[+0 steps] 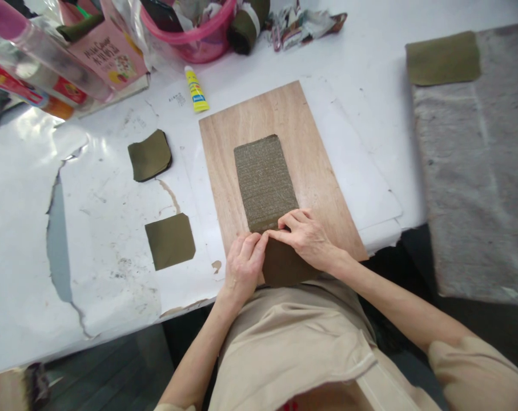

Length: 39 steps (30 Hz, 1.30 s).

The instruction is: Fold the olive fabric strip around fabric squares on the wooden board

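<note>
On a wooden board (318, 171) lies an olive fabric piece (265, 180), its upper part textured and speckled. Its lower part, or a second piece joined there, is smooth dark olive cloth (286, 265) that hangs toward my lap. My left hand (244, 260) is closed, pinching the cloth along the line between the two parts. Close beside it, my right hand (304, 234) also has its fingers closed on that line, the fingertips almost meeting. The fingers hide the edge under them.
Left of the board lie a small stack of olive fabric pieces (149, 154) and a flat olive square (171, 241). A yellow glue tube (196, 88), a pink basket (190, 43) and a pink box (108, 54) stand behind. At right, a grey padded surface (477, 182) carries another olive piece (444, 59).
</note>
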{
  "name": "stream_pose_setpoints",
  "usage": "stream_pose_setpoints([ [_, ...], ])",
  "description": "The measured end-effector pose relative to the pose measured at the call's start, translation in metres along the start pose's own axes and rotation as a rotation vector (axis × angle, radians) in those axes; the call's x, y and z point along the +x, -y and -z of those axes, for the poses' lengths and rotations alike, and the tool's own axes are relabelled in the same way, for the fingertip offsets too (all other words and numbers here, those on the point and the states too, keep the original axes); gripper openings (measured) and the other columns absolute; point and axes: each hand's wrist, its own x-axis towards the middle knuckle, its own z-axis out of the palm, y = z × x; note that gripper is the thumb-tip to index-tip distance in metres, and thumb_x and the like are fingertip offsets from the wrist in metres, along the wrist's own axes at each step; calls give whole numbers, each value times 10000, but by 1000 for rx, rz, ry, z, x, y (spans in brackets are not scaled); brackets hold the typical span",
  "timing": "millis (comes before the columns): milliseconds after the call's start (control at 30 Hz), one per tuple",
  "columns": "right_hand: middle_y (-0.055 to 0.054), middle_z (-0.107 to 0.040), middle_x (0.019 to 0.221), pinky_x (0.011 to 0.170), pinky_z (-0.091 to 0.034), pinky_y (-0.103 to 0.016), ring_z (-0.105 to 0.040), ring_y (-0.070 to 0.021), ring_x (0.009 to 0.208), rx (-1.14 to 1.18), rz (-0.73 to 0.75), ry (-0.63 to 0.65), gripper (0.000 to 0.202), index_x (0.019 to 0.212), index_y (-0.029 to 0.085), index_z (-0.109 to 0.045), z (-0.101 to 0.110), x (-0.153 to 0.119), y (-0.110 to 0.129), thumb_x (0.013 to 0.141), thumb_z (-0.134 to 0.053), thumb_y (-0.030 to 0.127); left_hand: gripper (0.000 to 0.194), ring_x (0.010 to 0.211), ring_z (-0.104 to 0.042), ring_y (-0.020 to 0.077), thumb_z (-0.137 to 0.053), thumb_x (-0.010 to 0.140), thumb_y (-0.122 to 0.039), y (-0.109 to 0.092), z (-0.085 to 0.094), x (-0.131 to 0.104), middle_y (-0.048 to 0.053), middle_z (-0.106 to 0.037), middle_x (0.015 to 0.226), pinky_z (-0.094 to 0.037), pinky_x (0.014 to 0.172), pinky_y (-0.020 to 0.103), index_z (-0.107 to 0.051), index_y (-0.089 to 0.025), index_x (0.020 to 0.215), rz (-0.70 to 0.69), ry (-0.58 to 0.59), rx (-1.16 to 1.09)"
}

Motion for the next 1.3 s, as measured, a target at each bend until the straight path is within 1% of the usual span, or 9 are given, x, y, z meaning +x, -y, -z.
stream_pose_setpoints([
  [67,-36,-606,917,875,-335,-343,-481,-172,925,1,8,5,239,1078,256,-701,1,0,-2,984,-484,220,437,1096,-558,254,-487,934,-97,-4,-6,1,142,-611,1103,-503,941,431,-503,-154,1367,-3,22,16],
  [167,-35,-616,922,884,-340,-338,-484,-174,945,29,40,-4,230,1078,248,-701,4,0,-10,979,-495,224,459,1097,-547,257,-485,931,-91,-4,-11,-1,145,-599,1109,-504,934,434,-490,-160,1385,13,32,28],
  [367,-33,-630,900,881,-357,-320,-494,-169,942,87,90,-18,225,1054,242,-715,10,-4,-29,969,-511,207,497,1084,-541,253,-501,922,-82,0,-9,-3,132,-593,1097,-505,920,424,-473,-180,1408,0,29,33],
  [533,-41,-633,914,874,-366,-325,-492,-174,930,72,85,-12,242,1088,245,-707,12,-11,-34,964,-506,191,507,1097,-533,256,-486,929,-97,0,-10,-3,132,-592,1101,-506,918,433,-463,-206,1424,12,44,23],
  [733,-59,-610,938,859,-370,-334,-481,-188,936,60,63,2,252,1135,225,-693,14,-15,-31,947,-526,198,524,1120,-527,270,-499,937,-125,-2,-7,-4,131,-592,1123,-480,938,431,-432,-220,1448,-9,98,116],
  [867,-64,-612,934,847,-361,-340,-477,-191,931,31,80,11,252,1130,220,-694,16,-14,-30,945,-524,204,508,1169,-516,295,-483,945,-140,-6,-1,0,149,-600,1184,-424,994,458,-428,-194,1447,-40,147,205],
  [1000,-56,-618,921,845,-361,-328,-480,-183,928,14,98,9,251,1113,228,-698,18,-14,-35,963,-499,200,503,1117,-545,286,-463,948,-139,-7,2,7,150,-616,1157,-438,952,435,-412,-156,1448,-90,223,230],
  [1200,-52,-611,907,833,-362,-313,-476,-169,903,28,110,25,248,1104,229,-703,24,-17,-44,973,-494,208,548,1097,-548,294,-477,921,-134,-8,5,12,159,-598,1155,-449,924,452,-392,-151,1462,-119,300,268],
  [1300,-50,-610,912,827,-359,-308,-473,-167,902,34,102,16,235,1101,236,-704,25,-18,-46,959,-521,200,558,1101,-545,289,-462,920,-133,-9,8,14,158,-593,1164,-448,920,448,-380,-171,1471,-130,327,282],
])
